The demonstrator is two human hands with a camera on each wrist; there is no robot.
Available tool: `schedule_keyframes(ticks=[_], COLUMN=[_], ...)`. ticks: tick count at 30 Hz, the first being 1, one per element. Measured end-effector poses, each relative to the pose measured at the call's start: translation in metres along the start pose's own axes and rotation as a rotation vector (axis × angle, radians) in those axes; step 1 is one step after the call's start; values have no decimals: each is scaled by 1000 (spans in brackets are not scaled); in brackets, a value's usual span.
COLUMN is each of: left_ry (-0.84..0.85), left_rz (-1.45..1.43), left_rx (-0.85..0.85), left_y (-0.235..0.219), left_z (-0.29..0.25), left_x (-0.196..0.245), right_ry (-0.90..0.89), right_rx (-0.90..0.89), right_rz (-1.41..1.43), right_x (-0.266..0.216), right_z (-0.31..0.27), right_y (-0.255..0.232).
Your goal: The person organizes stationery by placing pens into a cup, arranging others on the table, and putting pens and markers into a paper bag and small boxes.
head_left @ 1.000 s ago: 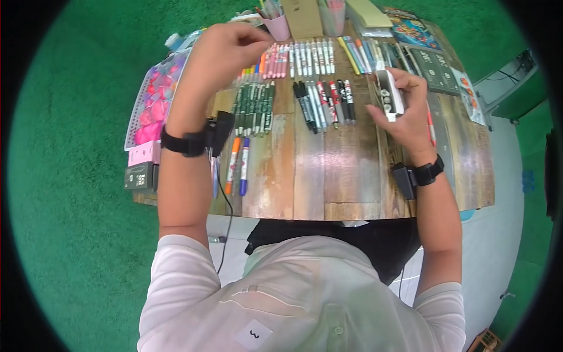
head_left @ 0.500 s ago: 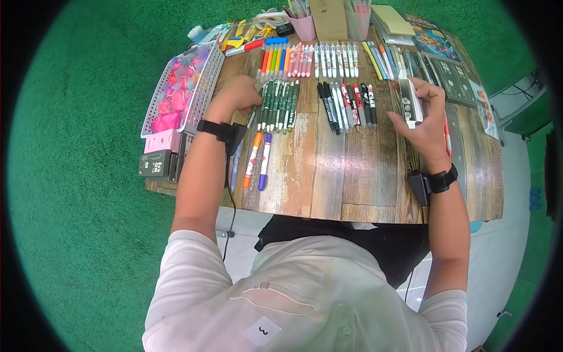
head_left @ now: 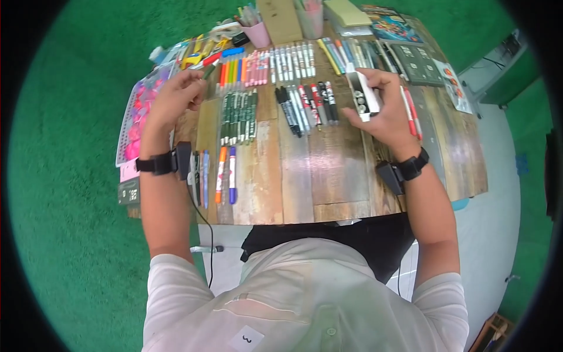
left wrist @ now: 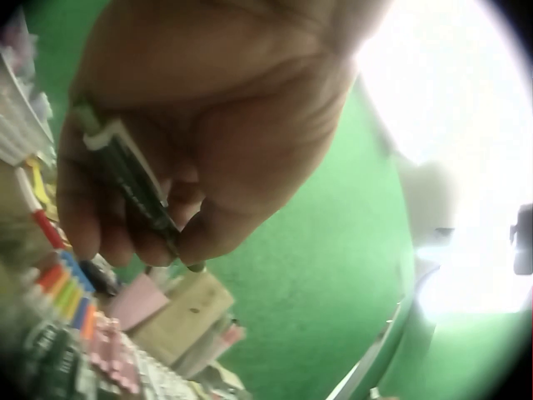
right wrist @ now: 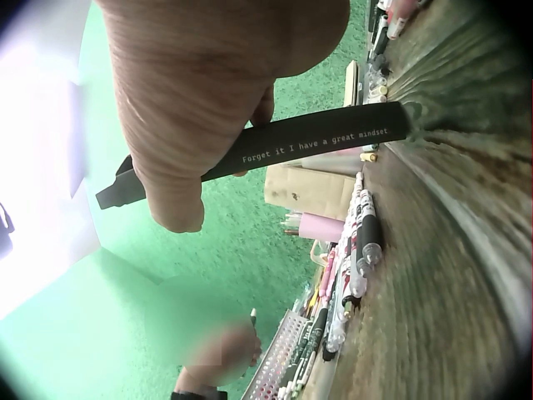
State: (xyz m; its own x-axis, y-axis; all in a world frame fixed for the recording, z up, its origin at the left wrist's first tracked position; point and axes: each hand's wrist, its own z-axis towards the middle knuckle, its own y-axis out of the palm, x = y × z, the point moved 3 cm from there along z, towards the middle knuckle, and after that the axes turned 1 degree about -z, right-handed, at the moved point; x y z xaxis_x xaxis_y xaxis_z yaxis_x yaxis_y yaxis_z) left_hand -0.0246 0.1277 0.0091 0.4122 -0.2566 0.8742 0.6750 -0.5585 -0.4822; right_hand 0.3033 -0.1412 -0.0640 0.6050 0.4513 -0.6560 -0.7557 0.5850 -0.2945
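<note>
My left hand (head_left: 176, 98) is raised over the left end of the table, pinching a dark green click pen (left wrist: 133, 179) between thumb and fingers. Below and to its right lies a row of similar green pens (head_left: 238, 114). At the right, my right hand (head_left: 390, 111) grips a narrow open box (head_left: 368, 94) by its sides, thumb on one side and fingers on the other. In the right wrist view the dark side of the box (right wrist: 325, 142) shows small white lettering. A few pen ends (head_left: 360, 101) stand inside its white interior.
Black, white and red pens (head_left: 311, 105) lie mid-table, with colored markers (head_left: 233, 70), pink pens (head_left: 256, 67) and white pens (head_left: 291, 61) behind. An orange marker (head_left: 220, 176) and a purple one (head_left: 233, 176) lie nearer. A white basket (head_left: 121, 132) borders the left edge; pen cups (head_left: 256, 35) stand at the back.
My left hand came down to the left end of the green pen row, then lifted away to the left with a green pen. My right hand keeps holding the box; the head view has shifted.
</note>
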Motion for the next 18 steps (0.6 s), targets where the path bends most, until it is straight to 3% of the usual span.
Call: schedule_keyframes(ticks=[4, 6, 7, 9, 10, 12, 18], left_ry=[125, 403, 407, 776, 780, 944, 916], left_rz=[53, 308, 305, 618, 617, 888, 1210], left_rx=[-130, -102, -100, -130, -125, -81, -98], left_y=[39, 67, 76, 96, 102, 118, 155], left_z=[-33, -47, -47, -52, -53, -57, -50], left_x=[78, 112, 122, 148, 158, 177, 199], right_ry=[19, 13, 9, -18, -29, -37, -75], right_rx=[-1, -14, -16, -22, -23, -23, -19], right_rz=[-17, -52, -56, -82, -81, -82, -93], right_x=[-1, -4, -5, -8, -10, -10, -10], right_z=[0, 0, 1, 2, 2, 2, 3], right_y=[-2, -2, -3, -3, -3, -2, -2])
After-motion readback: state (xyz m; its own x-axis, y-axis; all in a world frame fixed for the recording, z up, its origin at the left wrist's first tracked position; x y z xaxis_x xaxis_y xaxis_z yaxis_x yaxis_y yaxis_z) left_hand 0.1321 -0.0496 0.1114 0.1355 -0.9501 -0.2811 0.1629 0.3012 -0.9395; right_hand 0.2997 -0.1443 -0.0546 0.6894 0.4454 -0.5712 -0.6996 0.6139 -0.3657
